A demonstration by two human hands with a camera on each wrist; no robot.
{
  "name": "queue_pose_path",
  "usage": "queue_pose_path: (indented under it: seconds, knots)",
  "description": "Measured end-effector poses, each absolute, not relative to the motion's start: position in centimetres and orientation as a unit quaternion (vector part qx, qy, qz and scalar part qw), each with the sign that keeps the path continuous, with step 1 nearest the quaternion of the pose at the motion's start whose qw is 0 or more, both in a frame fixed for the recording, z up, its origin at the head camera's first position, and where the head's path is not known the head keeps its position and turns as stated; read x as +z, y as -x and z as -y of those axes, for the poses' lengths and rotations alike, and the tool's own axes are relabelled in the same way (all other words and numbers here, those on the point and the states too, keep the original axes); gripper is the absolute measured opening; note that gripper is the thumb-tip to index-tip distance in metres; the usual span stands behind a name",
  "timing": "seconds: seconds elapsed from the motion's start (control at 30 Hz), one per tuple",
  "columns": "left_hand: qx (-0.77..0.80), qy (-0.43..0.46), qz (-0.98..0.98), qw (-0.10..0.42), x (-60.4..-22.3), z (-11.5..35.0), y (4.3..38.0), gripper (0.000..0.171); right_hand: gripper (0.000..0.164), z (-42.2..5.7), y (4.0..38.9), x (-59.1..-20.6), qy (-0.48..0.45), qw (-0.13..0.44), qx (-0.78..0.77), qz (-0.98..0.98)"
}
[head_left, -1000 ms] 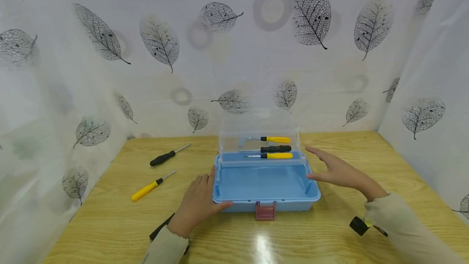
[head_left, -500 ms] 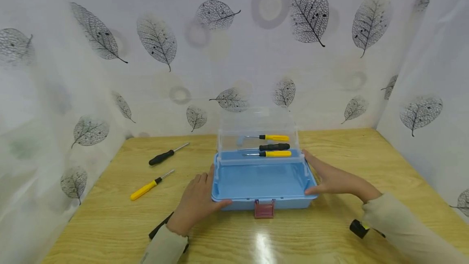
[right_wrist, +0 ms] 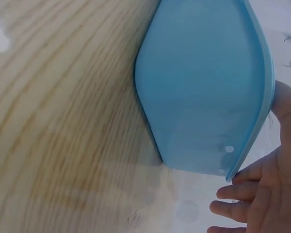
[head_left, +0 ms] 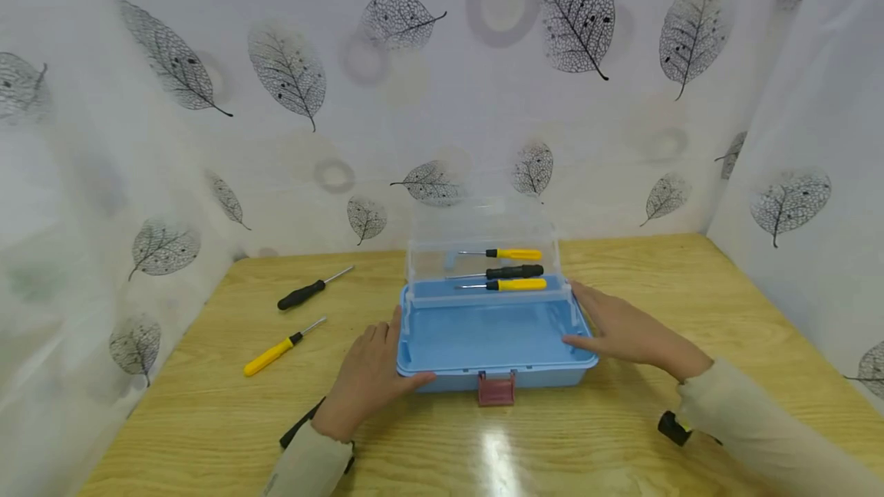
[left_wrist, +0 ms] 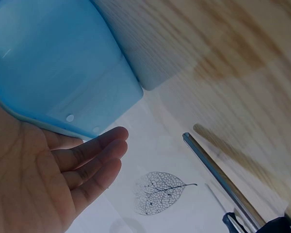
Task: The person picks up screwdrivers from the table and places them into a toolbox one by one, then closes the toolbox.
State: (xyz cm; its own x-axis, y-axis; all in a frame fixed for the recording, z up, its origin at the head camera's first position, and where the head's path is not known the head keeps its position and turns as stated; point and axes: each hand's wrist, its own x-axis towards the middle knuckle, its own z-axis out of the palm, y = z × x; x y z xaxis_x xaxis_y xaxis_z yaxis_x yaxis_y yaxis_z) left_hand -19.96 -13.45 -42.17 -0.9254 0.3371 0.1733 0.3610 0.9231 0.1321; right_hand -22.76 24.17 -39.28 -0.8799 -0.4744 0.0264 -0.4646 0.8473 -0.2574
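Observation:
A light blue plastic toolbox (head_left: pixel 483 332) stands on the table, its transparent lid (head_left: pixel 476 236) tilted back. My left hand (head_left: pixel 369 363) holds its left side, with the thumb over the front rim and the fingers along the outside. At the right side, my right hand (head_left: pixel 621 328) holds the rim, thumb inside and fingers outside. The wrist views show several fingertips extending past the blue wall. Two yellow-handled screwdrivers (head_left: pixel 521 284) and one black-handled screwdriver (head_left: pixel 514 272) show at the lid; whether they lie in or behind it I cannot tell.
Left of the toolbox lie a black-handled screwdriver (head_left: pixel 301 295) and a yellow-handled screwdriver (head_left: pixel 271 357) on the wooden table (head_left: pixel 497 451). A leaf-patterned curtain (head_left: pixel 442 106) closes off the back and sides. Black wrist gear (head_left: pixel 673 429) shows beside the right sleeve.
My right hand has come in from beside the toolbox to its right rim, and its thumb now reaches inside. The left hand stays at the left side. The whole view shifts slightly.

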Motion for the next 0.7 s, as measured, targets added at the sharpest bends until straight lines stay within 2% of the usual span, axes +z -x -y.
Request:
queue_pose_path:
  seconds: [0.2, 0.47, 0.7]
  knots:
    - [-0.083, 0.177, 0.978, 0.07, -42.1, 13.4, 19.9, 0.113, 0.099, -24.4, 21.9, -39.4, 0.265, 0.002, -0.096, -0.959]
    - [-0.078, 0.174, 0.979, 0.065, -42.1, 13.3, 20.1, 0.114, 0.121, -24.6, 21.2, -39.9, 0.28, -0.023, -0.053, -0.958]
    - [-0.084, 0.176, 0.979, 0.064, -42.0, 13.3, 20.1, 0.113, 0.12, -24.4, 21.1, -40.7, 0.263, -0.047, -0.025, -0.963]
